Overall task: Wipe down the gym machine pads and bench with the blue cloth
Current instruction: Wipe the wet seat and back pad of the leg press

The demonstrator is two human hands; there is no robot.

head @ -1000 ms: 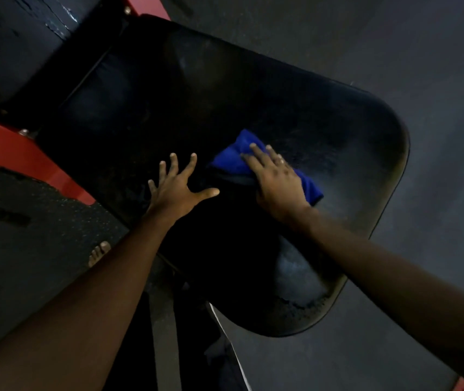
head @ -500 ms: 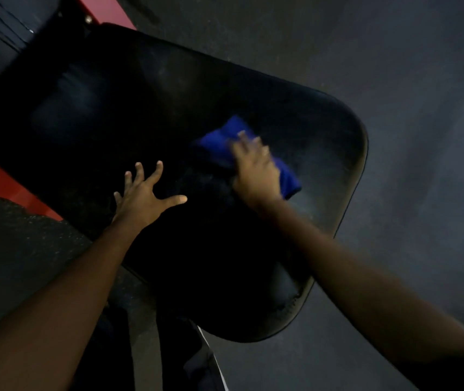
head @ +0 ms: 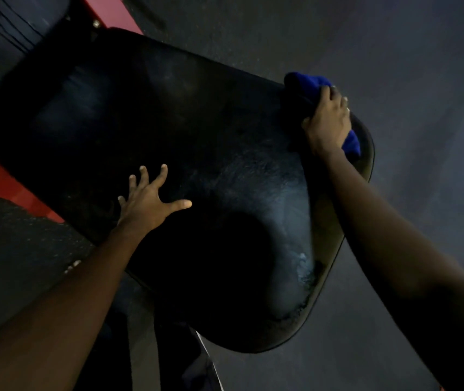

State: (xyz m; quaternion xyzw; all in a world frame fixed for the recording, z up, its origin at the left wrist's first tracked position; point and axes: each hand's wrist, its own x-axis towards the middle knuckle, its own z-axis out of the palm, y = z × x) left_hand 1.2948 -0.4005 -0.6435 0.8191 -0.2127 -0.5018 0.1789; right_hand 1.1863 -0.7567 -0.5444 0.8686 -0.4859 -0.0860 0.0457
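Note:
A wide black padded bench seat fills the middle of the head view, with worn pale patches near its lower right rim. My right hand holds the blue cloth bunched against the pad's far right edge, fingers curled over it. The cloth shows above the hand and again below it. My left hand rests flat on the pad's left-centre with its fingers spread and holds nothing.
A red metal frame runs under the pad at the left, with another red piece at the top. Another black pad lies at the top left. Dark rubber floor surrounds the bench on the right.
My right hand has swept the blue cloth from the pad's middle out to its far right edge. The left hand stays spread on the pad.

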